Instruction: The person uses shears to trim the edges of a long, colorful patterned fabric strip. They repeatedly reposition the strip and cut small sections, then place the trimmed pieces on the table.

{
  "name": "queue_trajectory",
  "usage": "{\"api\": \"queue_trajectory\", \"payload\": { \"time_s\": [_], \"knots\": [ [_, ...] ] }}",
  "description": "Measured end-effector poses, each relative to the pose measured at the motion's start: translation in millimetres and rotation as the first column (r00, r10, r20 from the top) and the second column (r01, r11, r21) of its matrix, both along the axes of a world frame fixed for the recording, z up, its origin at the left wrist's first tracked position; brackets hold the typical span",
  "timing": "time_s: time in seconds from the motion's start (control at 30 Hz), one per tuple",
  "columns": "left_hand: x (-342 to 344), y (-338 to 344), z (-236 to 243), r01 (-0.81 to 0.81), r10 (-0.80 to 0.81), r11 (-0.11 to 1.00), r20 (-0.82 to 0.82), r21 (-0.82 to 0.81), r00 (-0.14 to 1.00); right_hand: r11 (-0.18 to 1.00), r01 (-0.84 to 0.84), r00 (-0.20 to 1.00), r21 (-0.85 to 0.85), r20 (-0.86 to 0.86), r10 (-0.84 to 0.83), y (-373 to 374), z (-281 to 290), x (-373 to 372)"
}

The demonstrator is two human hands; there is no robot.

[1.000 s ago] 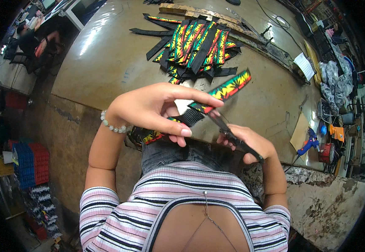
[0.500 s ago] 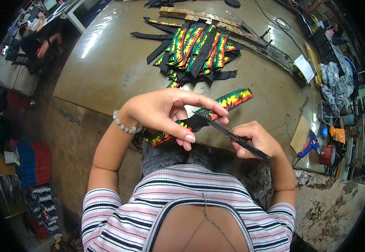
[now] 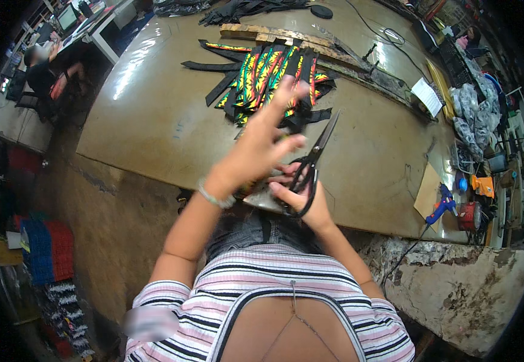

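My left hand (image 3: pixel 254 143) reaches forward over the near edge of the pile of patterned strips (image 3: pixel 256 75). Its fingers are stretched out and apart, slightly blurred, with nothing seen in them. The strips are black on one side and green, yellow and red with dark leaf shapes on the other. My right hand (image 3: pixel 310 202) is closed around the black handles of a pair of scissors (image 3: pixel 318 148), whose blades point away from me. Beneath my left wrist a bit of coloured fabric shows at the table's near edge, mostly hidden.
A long wooden bar (image 3: pixel 310 42) lies behind the pile on the brown table (image 3: pixel 147 120). At the right are a blue glue gun (image 3: pixel 443 205), a red round object (image 3: pixel 470 216), a paper sheet (image 3: pixel 426 98) and plastic bags (image 3: pixel 479 117). Another person (image 3: pixel 44 75) sits at the far left.
My left hand has let go of the strip it held and moved forward to the pile. My right hand has brought the scissors left, turning the blades away from me.
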State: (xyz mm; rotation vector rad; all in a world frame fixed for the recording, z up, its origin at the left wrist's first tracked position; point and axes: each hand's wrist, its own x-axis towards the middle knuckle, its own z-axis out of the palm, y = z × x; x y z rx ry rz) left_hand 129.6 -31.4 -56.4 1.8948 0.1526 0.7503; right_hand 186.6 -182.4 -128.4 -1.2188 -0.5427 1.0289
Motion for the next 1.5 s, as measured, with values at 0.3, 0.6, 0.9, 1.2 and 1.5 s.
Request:
{"api": "queue_trajectory", "payload": {
  "time_s": [0.3, 0.6, 0.9, 1.2, 1.5],
  "knots": [
    [-53, 0, -4, 0.247, -0.205, 0.966, -0.361, 0.074, 0.91, 0.825, 0.414, 0.908, 0.384, -0.109, -0.404, 11, 33, 46],
    [-72, 32, 47, 0.201, -0.263, 0.939, -0.207, -0.279, 0.942, 0.883, -0.464, 0.819, -0.067, 0.348, 0.457, -21, 22, 58],
    [-65, 37, 44, 0.371, -0.51, 0.85, -0.411, -0.374, 0.755, 0.683, -0.708, 0.496, -0.18, 0.562, 0.662, -30, 55, 83],
    [-59, 34, 43, 0.353, -0.439, 0.897, -0.436, -0.267, 0.786, 0.757, -0.607, 0.661, -0.241, 0.376, 0.649, -35, 60, 85],
    [-28, 48, 30, 0.078, -0.113, 0.989, -0.295, -0.127, 0.949, 0.956, -0.259, 0.876, -0.137, 0.385, 0.292, -47, 10, 64]
  ]
}}
